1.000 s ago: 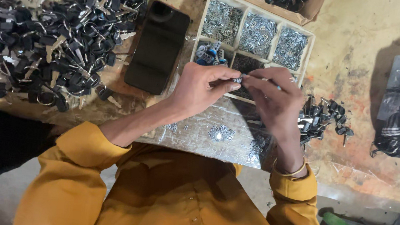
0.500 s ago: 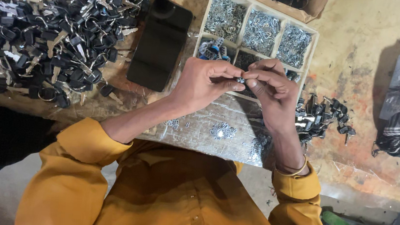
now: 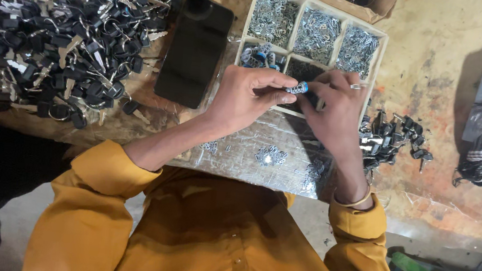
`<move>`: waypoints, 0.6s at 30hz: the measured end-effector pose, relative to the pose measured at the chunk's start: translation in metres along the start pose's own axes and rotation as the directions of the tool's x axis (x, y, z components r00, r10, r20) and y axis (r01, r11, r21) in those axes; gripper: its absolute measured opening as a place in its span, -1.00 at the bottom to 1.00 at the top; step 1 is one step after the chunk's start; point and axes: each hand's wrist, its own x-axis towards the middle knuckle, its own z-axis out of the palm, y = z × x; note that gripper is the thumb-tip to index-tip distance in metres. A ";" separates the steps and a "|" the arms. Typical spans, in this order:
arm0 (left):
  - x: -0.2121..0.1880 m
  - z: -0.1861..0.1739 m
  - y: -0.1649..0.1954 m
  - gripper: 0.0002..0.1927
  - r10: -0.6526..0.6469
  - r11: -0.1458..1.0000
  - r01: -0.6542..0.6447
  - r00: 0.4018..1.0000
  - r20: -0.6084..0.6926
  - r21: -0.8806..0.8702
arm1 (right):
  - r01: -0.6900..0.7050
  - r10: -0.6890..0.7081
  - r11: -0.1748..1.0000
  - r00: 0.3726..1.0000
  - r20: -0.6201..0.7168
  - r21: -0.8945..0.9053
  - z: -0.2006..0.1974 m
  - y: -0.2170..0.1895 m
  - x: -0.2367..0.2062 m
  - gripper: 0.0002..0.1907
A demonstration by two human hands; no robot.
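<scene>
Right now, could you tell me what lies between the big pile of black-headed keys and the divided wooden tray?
A flat black phone lies there on the worktable, in the head view.

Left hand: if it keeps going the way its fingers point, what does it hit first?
Probably the right hand: the left hand points right at it, both pinching a small blue-and-silver part between them.

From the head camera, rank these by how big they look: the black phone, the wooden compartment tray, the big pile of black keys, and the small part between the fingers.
1. Pile of black keys
2. Wooden compartment tray
3. Black phone
4. Small part, pinched between left hand and right hand
</scene>
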 end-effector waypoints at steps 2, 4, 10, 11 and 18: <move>0.001 0.000 0.001 -0.76 -0.022 1.000 0.022 1.000 -0.005 0.019 | -0.035 0.036 0.999 0.999 -0.021 0.033 -0.002 0.003 -0.002 -0.80; 0.000 0.000 0.002 -0.76 -0.031 0.998 0.031 1.000 -0.004 0.047 | -0.056 0.058 0.997 0.997 -0.041 0.061 -0.006 0.006 -0.003 -0.83; 0.001 0.000 0.002 -0.76 -0.049 0.994 0.047 0.999 0.016 0.103 | -0.085 0.129 0.877 0.990 -0.062 0.472 -0.013 -0.003 -0.005 -0.86; 0.001 0.001 0.002 -0.75 -0.057 0.993 0.055 0.998 0.019 0.102 | -0.106 0.161 0.799 0.986 -0.040 0.591 -0.013 -0.006 -0.005 -0.86; 0.000 0.001 0.001 -0.76 -0.024 0.991 0.022 1.000 0.014 0.129 | -0.010 0.039 0.882 0.998 -0.052 0.471 -0.012 -0.016 -0.003 -0.82</move>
